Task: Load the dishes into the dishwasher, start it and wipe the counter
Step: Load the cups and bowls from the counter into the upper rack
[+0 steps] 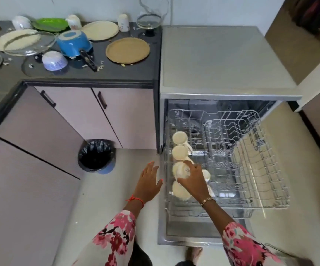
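Cup (179, 169) in right hand (193, 179) sits between racked cups (180, 152).

**What we wore**

We wore long sleeves of pale cloth printed with pink and red flowers and dark twigs. The left sleeve (115, 240) and the right sleeve (245, 246) were alike, and each stopped partway down the forearm. A thin red thread (135, 199) ran round our left wrist, with a loose end sticking out. A fine gold chain (206, 201) of small links circled our right wrist. The nails (151, 162) of our left hand (149, 184) were painted bright coral pink. Those of our right hand (194, 181) were too blurred to tell.
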The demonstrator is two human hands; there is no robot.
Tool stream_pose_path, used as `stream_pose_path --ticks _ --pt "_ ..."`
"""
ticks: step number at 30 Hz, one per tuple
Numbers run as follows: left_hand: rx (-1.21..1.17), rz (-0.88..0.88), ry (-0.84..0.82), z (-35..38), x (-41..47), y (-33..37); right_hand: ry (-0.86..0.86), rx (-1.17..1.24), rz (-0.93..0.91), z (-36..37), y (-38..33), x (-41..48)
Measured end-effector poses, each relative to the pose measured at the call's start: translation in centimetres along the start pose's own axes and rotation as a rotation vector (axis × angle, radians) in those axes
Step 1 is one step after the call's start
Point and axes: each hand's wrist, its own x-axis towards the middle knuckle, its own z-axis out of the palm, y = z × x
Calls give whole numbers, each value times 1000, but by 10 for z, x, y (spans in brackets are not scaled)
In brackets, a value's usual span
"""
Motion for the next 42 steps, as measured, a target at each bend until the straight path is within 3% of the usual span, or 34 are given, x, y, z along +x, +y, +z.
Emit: stream_pose_path --ticks 5,12,14,24,32,42 --pt "-46 12 35 35 9 55 6 -24 -32 -50 57 5" --pt "-70 -48 30 59 45 70 10 -136 -35 -89 110 56" --pt "-130 -160 50 60 61 68 3 -116 -23 -89 119 73" --pt "-380 -457 15 95 132 26 -100 7 32 -38 144 140" --pt "-372 -546 19 107 140 8 -181 -129 -10 -3 160 166" --pt "-302 -527 55 119 141 -3 -216 -429 20 18 163 179"
